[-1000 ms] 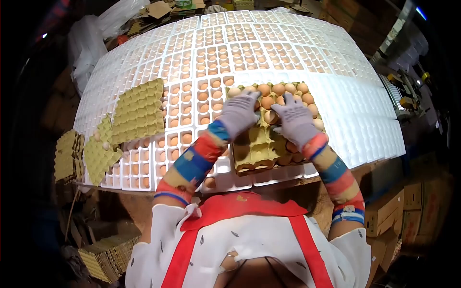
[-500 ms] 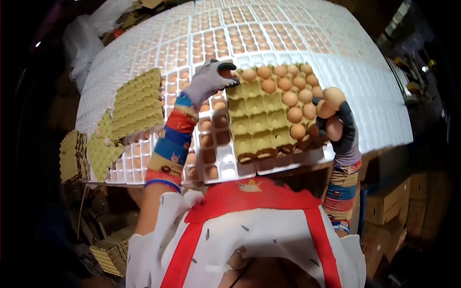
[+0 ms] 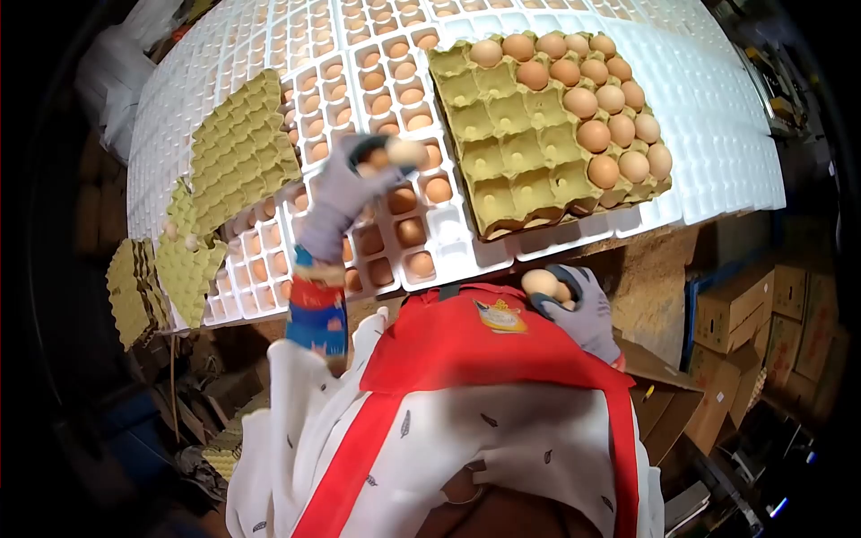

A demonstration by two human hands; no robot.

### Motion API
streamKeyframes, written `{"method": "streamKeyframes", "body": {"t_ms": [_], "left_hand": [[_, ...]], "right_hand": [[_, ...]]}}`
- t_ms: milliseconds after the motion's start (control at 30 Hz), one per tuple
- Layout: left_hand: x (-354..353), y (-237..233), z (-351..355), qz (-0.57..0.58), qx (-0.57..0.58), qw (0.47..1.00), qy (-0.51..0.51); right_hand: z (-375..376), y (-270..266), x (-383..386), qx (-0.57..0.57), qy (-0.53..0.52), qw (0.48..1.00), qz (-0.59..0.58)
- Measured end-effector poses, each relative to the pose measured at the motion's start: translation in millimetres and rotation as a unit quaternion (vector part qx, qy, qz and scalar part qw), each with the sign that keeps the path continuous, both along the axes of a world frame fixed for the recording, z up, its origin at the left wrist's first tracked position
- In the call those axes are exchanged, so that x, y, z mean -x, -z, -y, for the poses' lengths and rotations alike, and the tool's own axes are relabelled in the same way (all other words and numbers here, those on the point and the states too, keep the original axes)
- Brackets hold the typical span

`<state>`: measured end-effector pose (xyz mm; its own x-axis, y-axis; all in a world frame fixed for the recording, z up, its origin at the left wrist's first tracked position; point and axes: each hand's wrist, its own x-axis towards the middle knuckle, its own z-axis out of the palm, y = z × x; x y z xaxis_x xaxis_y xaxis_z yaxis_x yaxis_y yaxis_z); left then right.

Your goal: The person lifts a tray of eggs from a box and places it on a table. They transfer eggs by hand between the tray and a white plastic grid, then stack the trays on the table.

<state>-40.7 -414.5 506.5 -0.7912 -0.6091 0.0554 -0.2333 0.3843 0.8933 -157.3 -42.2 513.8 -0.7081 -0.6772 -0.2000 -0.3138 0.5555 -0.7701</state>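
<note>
My left hand (image 3: 345, 184), gloved and slightly blurred, is closed around brown eggs (image 3: 406, 153) above the white foam egg tray (image 3: 446, 222), whose cells hold brown eggs. My right hand (image 3: 583, 305), in a grey and black glove, grips a few eggs (image 3: 540, 282) close to the red apron front (image 3: 430, 345), below the table edge. Between and beyond my hands lies a yellow-green pulp egg tray (image 3: 502, 148). Eggs fill its right side and part of its far row, while its left and near cells are bare.
White foam trays (image 3: 314, 63) with eggs spread across the table. More white trays (image 3: 717, 134) lie at the right. Loose pulp trays (image 3: 238, 148) rest on the left, beside a stack of them (image 3: 134, 291). Cardboard boxes (image 3: 731, 309) stand below right.
Both hands have come nearer my body, the right now below the table edge. The left hand has left the pulp tray's far corner and now shows eggs in it. My view has shifted.
</note>
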Motion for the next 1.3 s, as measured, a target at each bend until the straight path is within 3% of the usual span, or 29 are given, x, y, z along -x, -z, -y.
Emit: {"method": "streamKeyframes", "body": {"t_ms": [33,100,167,233,367,400,433,500,567,600,733,833,867,900,967,1000,1133,1233,1300], "left_hand": [[-6.7,-6.7,-28.1,0.107,0.125,0.986,0.02],[-6.6,-1.9,-65.0,0.245,0.146,0.958,0.036],[-7.4,21.4,-85.5,0.236,0.239,0.941,0.042],[-9.1,16.0,-98.2,0.189,0.266,0.944,0.047],[-30.4,6.0,-121.0,0.119,0.198,0.966,0.12],[-31.2,9.1,-127.0,0.174,0.197,0.953,0.152],[-34.2,22.9,-128.0,0.159,0.198,0.95,0.184],[-37.9,34.6,-129.3,0.168,0.243,0.93,0.218],[-38.6,36.4,-125.7,0.198,0.201,0.934,0.22],[-39.1,41.4,-122.6,0.216,0.205,0.929,0.221],[-33.9,29.9,-122.4,0.144,0.14,0.954,0.222],[-23.7,29.5,-130.9,0.029,0.238,0.94,0.241],[-18.1,26.5,-138.3,0.026,0.25,0.935,0.25],[-12.0,21.2,-144.7,0.076,0.255,0.928,0.262],[-6.9,22.3,-149.9,0.132,0.308,0.906,0.259],[-7.9,24.4,-148.3,0.119,0.305,0.909,0.257],[-9.0,43.3,-145.5,0.067,0.303,0.921,0.235],[-6.2,37.8,-155.2,0.106,0.304,0.914,0.247],[-2.8,37.8,-159.9,0.144,0.306,0.906,0.255]], "right_hand": [[11.3,2.0,-7.3,-0.026,-0.027,0.998,-0.055],[39.2,-5.6,-19.3,-0.079,-0.05,0.992,-0.079],[62.1,-5.3,-27.3,-0.133,-0.066,0.983,-0.108],[71.0,8.5,-35.4,-0.131,-0.057,0.976,-0.162],[85.3,19.0,-43.5,-0.21,-0.053,0.958,-0.187],[86.8,18.5,-45.8,-0.201,-0.045,0.958,-0.199],[86.0,17.5,-47.2,-0.192,-0.037,0.958,-0.21],[76.2,18.0,-42.3,-0.116,0.054,0.969,-0.21],[67.3,27.0,-31.5,0.003,0.176,0.964,-0.202],[64.6,29.3,-25.9,0.0,0.184,0.956,-0.227],[59.0,64.9,-26.8,0.009,0.163,0.961,-0.225],[54.0,78.7,-20.1,0.117,0.303,0.93,-0.171],[56.2,73.7,-12.6,0.195,0.349,0.911,-0.098],[60.2,61.8,-9.8,0.173,0.378,0.903,-0.11],[60.0,68.3,3.4,0.058,0.336,0.925,-0.169],[59.2,64.2,4.0,0.012,0.321,0.933,-0.161],[41.7,60.0,11.9,0.002,0.296,0.948,-0.117],[38.5,62.9,21.1,-0.024,0.258,0.943,-0.21],[51.2,63.6,21.7,-0.152,0.183,0.927,-0.29]]}}
